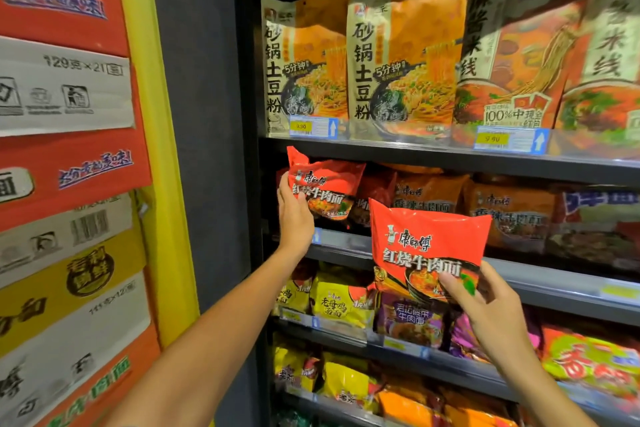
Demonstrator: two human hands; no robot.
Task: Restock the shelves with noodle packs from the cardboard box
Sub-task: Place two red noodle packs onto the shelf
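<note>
Left hand (294,215) grips red pack (323,184) at shelf (450,156); right hand (491,315) pinches second pack (427,246).

Yellow pillar (162,163) stands left of the dark upright panel (204,135). Price tags (313,127) clipped along shelf edges — white and blue, yellow price patch. One further right (510,139) — same type.

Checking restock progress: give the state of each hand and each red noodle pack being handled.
left hand: grips a pack at the shelf's left end.
left red pack: tilted, partly in the second shelf.
right hand: pinches a pack's lower edge.
right red pack: upright, held in front of the shelves.
</note>
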